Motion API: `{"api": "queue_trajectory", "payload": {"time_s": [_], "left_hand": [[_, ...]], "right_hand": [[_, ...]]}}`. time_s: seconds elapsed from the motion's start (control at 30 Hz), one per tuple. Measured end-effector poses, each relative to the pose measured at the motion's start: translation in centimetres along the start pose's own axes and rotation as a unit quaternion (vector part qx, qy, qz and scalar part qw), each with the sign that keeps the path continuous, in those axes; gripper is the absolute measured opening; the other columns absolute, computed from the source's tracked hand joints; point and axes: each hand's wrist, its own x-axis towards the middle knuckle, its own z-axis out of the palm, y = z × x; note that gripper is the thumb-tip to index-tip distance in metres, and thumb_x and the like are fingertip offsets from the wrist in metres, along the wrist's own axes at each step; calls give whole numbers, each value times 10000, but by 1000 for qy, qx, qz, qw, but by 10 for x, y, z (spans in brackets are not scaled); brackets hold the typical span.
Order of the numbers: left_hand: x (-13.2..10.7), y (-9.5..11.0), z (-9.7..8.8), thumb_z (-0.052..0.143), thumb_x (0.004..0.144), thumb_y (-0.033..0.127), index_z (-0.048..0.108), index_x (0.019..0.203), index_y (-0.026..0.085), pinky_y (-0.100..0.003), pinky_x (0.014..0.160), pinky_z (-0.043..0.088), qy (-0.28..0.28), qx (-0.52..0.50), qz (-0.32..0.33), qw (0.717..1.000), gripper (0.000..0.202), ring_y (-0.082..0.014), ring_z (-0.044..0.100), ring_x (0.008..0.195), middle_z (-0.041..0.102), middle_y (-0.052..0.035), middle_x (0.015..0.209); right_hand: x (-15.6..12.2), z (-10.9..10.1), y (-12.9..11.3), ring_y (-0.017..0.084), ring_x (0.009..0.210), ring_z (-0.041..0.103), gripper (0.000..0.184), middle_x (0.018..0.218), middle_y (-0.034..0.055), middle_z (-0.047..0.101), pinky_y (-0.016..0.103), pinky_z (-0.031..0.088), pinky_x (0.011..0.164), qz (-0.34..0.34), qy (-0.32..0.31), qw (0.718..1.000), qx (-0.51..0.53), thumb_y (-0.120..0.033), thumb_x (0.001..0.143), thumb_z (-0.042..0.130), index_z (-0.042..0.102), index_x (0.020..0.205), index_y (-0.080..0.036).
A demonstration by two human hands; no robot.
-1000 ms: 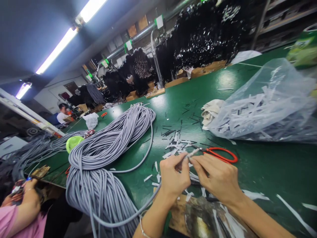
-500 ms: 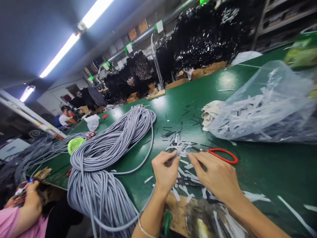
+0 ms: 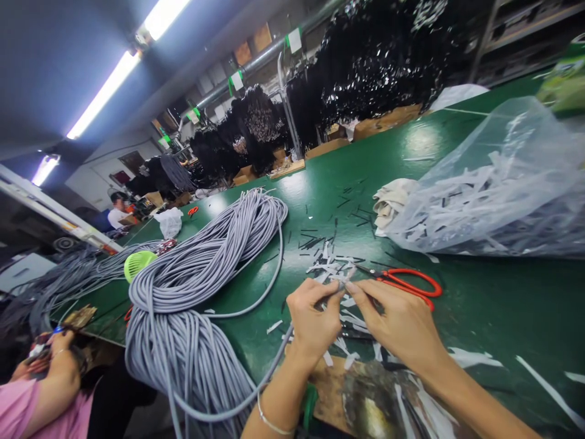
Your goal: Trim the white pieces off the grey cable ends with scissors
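Note:
My left hand (image 3: 313, 320) is closed in a pinch on the end of a grey cable (image 3: 269, 378) that runs down and left to the big grey cable coil (image 3: 201, 274). My right hand (image 3: 397, 323) is pinched at the same cable tip, fingertips meeting those of the left hand. Both hands hover just above the green table (image 3: 493, 305), over a scatter of white and black cable scraps (image 3: 326, 265). Red-handled scissors (image 3: 406, 281) lie on the table just beyond my right hand.
A clear plastic bag (image 3: 493, 195) full of white strips sits at the right, with a folded cloth (image 3: 393, 198) beside it. A green fan (image 3: 137, 263) lies left of the coil. Another person's hands (image 3: 46, 360) work at the lower left. Black bundles (image 3: 375, 55) hang behind the table.
Both hands stayed together at the cable tip, shifting only slightly. The short bare end that stuck out past my fingers a second ago is now mostly covered by them.

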Motion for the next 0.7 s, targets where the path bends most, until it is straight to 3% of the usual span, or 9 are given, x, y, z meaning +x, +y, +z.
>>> {"api": "queue_trajectory", "payload": {"time_s": [0.07,0.17,0.27,0.33,0.4,0.53,0.7], "left_hand": [[-2,1,1,553,784,170,734,766,181,-224,527,457,-4,30,37,999,182,-124,561,547,638,-42,599],[-3,2,3,519,790,160,731,783,162,-223,503,444,-7,53,50,997,212,-125,545,512,629,-48,575],[1,0,4,529,781,166,734,778,149,-234,512,451,-27,63,-23,997,206,-139,559,512,655,-60,592],[5,-2,2,530,786,182,737,774,149,-246,556,469,-39,51,-89,994,210,-155,594,558,691,-66,652],[8,-4,0,507,809,214,735,765,138,-242,571,468,-48,10,-128,991,245,-162,605,588,704,-59,681],[8,-2,-2,446,852,289,726,726,119,-211,511,416,-65,-49,-128,988,351,-139,545,545,664,-32,613],[4,1,-2,442,855,349,719,716,108,-211,491,390,-78,-59,-118,988,392,-123,490,508,626,-30,586]], "right_hand": [[0,0,0,109,430,527,436,504,1,599,222,334,429,6,-2,1000,17,-349,924,344,590,596,-200],[0,-4,-4,105,441,530,357,510,3,596,221,367,472,-39,49,998,29,-268,906,406,585,607,-190],[-1,-9,-11,109,470,543,299,523,5,600,223,401,514,-144,79,984,75,-208,887,433,603,640,-196],[-1,-11,-13,106,463,530,300,508,-4,586,223,404,513,-175,73,977,100,-206,885,432,606,641,-205],[0,-10,-11,109,483,540,309,528,1,598,226,413,534,-132,72,986,69,-226,891,426,610,643,-201],[2,-3,-2,137,552,575,387,581,27,629,246,394,544,-28,72,995,-60,-324,917,378,627,650,-197],[3,-1,2,152,573,563,396,561,22,610,258,389,570,-30,66,995,-69,-334,918,376,634,650,-198]]}}
